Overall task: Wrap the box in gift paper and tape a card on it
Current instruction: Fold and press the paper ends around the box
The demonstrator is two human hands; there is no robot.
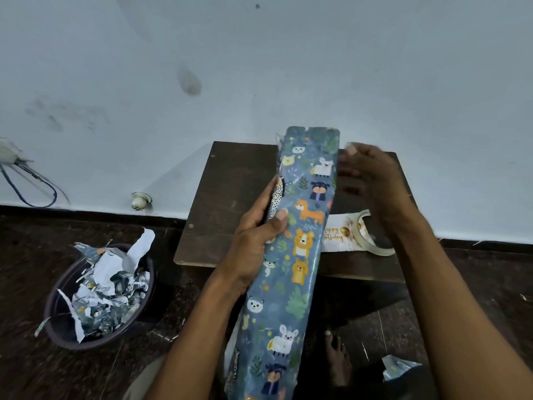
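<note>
Now my left hand (256, 229) clamps the wrapped box (291, 255) on edge above the table (230, 197), exposing its side. My right hand (372, 180) is blurred, so its grasp I cannot tell. Card (336, 235) and tape (375, 241) wait close behind.

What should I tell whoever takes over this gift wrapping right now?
Left hand: grip shut on the box, held tilted over the table.
Right hand: blurred beside the box's far end; grip unclear.
Card and tape lie on the table, right of the box.
Done: the visible faces are papered.
Left: tape the card on.
Scraps fill the bowl on the floor.
</note>
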